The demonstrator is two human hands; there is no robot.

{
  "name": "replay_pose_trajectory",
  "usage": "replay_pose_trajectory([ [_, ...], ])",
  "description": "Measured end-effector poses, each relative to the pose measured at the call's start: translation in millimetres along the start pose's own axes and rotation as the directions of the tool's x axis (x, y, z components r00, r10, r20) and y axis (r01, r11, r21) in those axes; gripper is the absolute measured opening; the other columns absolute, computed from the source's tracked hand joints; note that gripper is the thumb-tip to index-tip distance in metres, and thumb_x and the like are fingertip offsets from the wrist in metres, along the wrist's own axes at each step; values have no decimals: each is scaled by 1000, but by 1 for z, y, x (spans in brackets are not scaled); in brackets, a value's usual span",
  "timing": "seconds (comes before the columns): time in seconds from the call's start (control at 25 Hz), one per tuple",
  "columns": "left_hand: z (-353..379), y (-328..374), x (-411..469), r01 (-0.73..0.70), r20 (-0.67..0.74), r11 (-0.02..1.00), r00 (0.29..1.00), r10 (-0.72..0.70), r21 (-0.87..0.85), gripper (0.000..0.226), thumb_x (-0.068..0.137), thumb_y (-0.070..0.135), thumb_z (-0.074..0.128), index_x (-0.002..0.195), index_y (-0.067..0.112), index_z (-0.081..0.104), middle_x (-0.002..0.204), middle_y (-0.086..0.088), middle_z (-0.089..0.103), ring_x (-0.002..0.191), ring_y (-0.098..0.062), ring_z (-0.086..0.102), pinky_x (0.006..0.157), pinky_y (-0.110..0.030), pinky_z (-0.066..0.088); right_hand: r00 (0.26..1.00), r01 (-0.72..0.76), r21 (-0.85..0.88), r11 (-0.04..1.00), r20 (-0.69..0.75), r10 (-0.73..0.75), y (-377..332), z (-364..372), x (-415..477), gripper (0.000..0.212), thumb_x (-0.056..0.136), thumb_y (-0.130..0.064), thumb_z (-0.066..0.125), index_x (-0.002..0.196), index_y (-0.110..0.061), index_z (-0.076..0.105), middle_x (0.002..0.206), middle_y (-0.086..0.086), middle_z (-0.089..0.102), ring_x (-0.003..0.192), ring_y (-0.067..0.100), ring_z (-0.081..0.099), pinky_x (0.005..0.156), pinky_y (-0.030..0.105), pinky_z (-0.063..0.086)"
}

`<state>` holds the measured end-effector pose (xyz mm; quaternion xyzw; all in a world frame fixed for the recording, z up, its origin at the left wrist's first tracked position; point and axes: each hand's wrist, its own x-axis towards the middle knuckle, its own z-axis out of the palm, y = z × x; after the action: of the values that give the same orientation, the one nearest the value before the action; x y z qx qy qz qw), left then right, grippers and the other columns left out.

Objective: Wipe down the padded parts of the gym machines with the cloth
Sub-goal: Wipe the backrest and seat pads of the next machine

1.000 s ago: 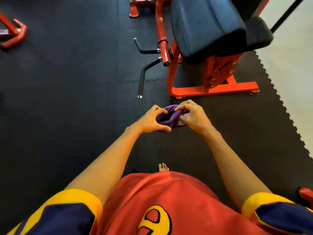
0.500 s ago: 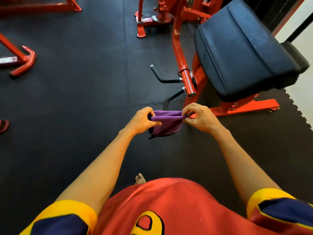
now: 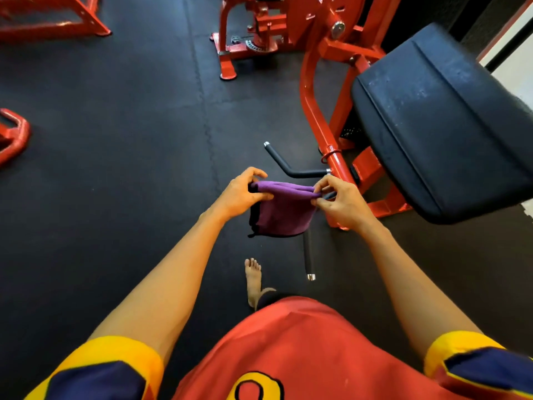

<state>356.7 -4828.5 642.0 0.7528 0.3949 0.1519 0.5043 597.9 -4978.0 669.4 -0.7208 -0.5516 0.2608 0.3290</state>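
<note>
A folded purple cloth (image 3: 281, 210) with a dark edge hangs in front of me between both hands. My left hand (image 3: 240, 194) pinches its upper left end, and my right hand (image 3: 344, 203) pinches the upper right end. The large black padded seat (image 3: 441, 119) of a red machine stands to the right, a short way beyond my right hand and apart from the cloth.
The red machine frame (image 3: 314, 90) carries two black handle bars (image 3: 284, 166) jutting toward me near the floor. More red frames (image 3: 54, 18) stand at the far left. Black rubber floor mats (image 3: 115, 168) stretch to the left. My bare foot (image 3: 253, 280) is below the cloth.
The cloth went from a bunched wad to a folded strip stretched between my hands. The view moved closer to the padded seat, which now appears larger on the right.
</note>
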Motion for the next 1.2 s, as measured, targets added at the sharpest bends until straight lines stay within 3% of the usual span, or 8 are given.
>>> replay_pose_trajectory([
  [0.2, -57, 4, 104, -32, 80, 997, 996, 26, 75, 17, 84, 21, 82, 98, 21, 72, 94, 4, 75, 87, -11, 68, 87, -35, 55, 992, -69, 77, 995, -101, 77, -5, 5, 88, 25, 79, -1, 81, 86, -19, 66, 84, -11, 69, 78, -4, 64, 80, 20, 50],
  [0.44, -90, 32, 229, -122, 171, 992, 978, 115, 31, 22, 85, 12, 80, 98, 27, 72, 96, 6, 76, 90, -9, 70, 90, -30, 56, 941, -176, 123, 977, -272, 203, -12, -21, 170, 27, 79, -2, 79, 87, -23, 64, 86, -3, 70, 79, 6, 62, 78, 25, 49],
  [0.6, -95, 61, 314, -160, 292, 983, 939, 179, -89, 20, 85, 6, 80, 103, 10, 74, 100, -9, 76, 87, -10, 68, 89, -30, 56, 831, -235, 253, 939, -448, 329, -22, -36, 204, 29, 83, 3, 76, 88, -22, 62, 85, -4, 67, 72, 10, 61, 68, 17, 52],
  [0.68, -97, 74, 360, -199, 354, 972, 907, 230, -121, 21, 84, 4, 80, 105, 5, 74, 98, -10, 74, 88, -10, 66, 90, -29, 54, 768, -269, 291, 918, -510, 387, -21, -41, 222, 31, 84, 0, 76, 87, -28, 62, 85, -6, 68, 74, 9, 64, 69, 22, 55],
  [0.8, -94, 90, 411, -294, 465, 946, 824, 323, -136, 24, 85, -1, 77, 109, 2, 72, 101, -10, 72, 93, -14, 65, 93, -32, 54, 667, -321, 346, 882, -578, 470, -21, -44, 243, 29, 86, -3, 76, 89, -29, 63, 86, -5, 70, 76, 11, 68, 72, 38, 62],
  [0.92, -90, 108, 458, -345, 549, 920, 739, 390, -188, 25, 87, -5, 72, 111, 4, 70, 102, -7, 71, 93, -11, 65, 92, -27, 53, 538, -365, 385, 848, -656, 530, -39, -52, 268, 25, 88, 0, 74, 93, -21, 63, 86, -6, 67, 71, 3, 66, 62, 34, 63],
  [1.08, -78, 135, 508, -483, 647, 853, 589, 483, -197, 28, 91, -5, 67, 115, 9, 69, 105, -1, 70, 89, 8, 63, 90, -17, 49, 365, -361, 441, 822, -744, 559, -45, -61, 296, 28, 88, 1, 74, 90, -25, 63, 87, -4, 66, 73, 9, 65, 56, 28, 60],
  [1.2, -59, 158, 539, -544, 706, 818, 504, 498, -189, 30, 95, -5, 60, 123, 4, 67, 114, -5, 70, 104, -9, 62, 100, -28, 48, 250, -372, 490, 788, -765, 594, -38, -69, 308, 32, 87, 3, 74, 87, -26, 61, 87, -2, 64, 74, 12, 64, 53, 27, 59],
])
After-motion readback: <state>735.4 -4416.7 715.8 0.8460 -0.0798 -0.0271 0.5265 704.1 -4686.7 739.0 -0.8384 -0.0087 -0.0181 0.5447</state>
